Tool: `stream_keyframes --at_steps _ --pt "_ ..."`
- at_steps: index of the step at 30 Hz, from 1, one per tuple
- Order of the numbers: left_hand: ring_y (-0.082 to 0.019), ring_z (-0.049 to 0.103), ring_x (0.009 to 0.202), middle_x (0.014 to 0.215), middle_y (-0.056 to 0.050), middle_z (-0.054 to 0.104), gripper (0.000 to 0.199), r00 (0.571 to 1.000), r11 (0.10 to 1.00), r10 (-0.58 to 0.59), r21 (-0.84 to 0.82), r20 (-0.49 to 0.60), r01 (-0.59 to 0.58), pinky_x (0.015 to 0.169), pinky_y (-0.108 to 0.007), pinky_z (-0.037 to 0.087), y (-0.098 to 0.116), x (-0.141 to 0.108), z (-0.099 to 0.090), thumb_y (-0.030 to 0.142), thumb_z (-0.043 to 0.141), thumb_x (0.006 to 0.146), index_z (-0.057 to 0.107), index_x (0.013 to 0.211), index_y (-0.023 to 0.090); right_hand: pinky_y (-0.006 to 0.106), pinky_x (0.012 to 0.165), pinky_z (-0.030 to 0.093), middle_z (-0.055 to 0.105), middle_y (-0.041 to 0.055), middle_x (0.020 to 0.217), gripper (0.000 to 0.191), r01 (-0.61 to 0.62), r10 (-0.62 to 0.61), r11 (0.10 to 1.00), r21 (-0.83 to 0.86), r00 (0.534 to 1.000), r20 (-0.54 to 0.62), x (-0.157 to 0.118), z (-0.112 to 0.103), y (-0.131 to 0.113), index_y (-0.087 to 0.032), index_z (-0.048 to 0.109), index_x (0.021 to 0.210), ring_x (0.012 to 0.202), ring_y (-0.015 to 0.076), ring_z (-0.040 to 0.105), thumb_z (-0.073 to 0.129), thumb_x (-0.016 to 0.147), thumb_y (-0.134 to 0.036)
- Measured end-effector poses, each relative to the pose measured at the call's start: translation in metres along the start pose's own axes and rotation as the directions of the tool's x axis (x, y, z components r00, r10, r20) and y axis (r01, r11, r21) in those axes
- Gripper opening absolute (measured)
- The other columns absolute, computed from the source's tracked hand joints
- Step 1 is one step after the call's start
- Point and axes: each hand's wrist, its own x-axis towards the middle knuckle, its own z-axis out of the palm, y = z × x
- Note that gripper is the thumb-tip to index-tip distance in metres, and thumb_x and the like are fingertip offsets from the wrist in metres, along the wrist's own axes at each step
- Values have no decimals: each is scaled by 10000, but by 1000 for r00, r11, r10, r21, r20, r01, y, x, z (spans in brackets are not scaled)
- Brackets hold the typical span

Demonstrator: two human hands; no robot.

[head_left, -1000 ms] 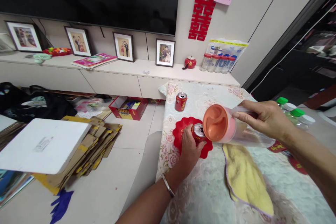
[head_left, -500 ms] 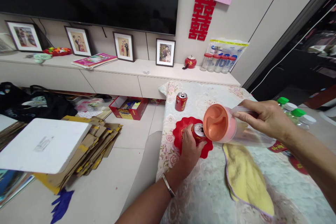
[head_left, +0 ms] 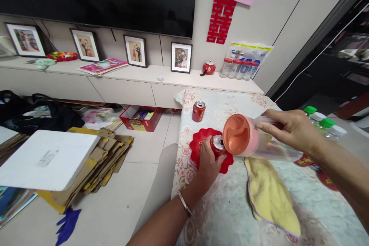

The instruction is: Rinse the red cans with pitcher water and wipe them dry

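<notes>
My left hand is wrapped round a red can with an open top, over a red scalloped plate. In my right hand is the handle of a clear plastic pitcher, tipped on its side. Its orange lid faces the can's opening, close beside it. Whether liquid is flowing cannot be made out. Another opened red can stands upright behind the plate. Below the pitcher lies a yellow cloth.
A flowered tablecloth covers the table. Green-capped bottles stand at the right, beyond my right forearm. Glass jars and a red pot sit on the back cabinet. Flattened cardboard is on the floor at left.
</notes>
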Motion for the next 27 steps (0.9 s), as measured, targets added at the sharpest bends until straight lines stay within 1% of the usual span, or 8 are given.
stream_keyframes --at_steps 5,9,12,17,27 --pt "-390 585 1399 1448 -197 613 816 1000 1000 2 1 6 -2 1215 -615 457 1 0 0 97 805 758 448 1487 180 288 477 300 417 -53 500 543 20 -21 1000 -21 1000 -21 -1 2 3 -222 597 718 452 98 346 548 1033 -662" --pt "-392 579 1402 1458 -200 602 813 1000 1000 3 3 8 -3 1216 -623 454 1 0 0 109 801 768 433 1490 178 293 476 318 448 -40 508 523 1 0 1000 -30 1000 5 -1 1 3 -219 624 752 452 104 370 541 1037 -650" --pt "-390 577 1405 1460 -194 601 811 1000 1000 1 2 11 -1 1216 -627 454 1 0 -1 115 796 775 427 1494 188 290 465 312 434 -45 494 523 4 -3 1000 -22 1000 10 -1 0 3 -223 622 743 441 103 367 549 1027 -656" --pt "-400 578 1406 1449 -200 611 802 1000 1000 -2 1 11 2 1198 -630 472 2 0 -2 130 806 784 438 1495 183 291 472 320 433 -49 505 544 3 -3 1000 -30 1000 0 -2 1 3 -220 642 768 450 104 378 517 1039 -675" --pt "-388 599 1385 1447 -199 617 813 1000 1000 10 8 -1 -10 1190 -602 485 1 0 -1 124 826 774 457 1497 181 279 462 331 458 -53 496 550 29 -29 999 -22 1000 -1 1 -1 -1 -212 674 785 433 100 399 528 1032 -682"
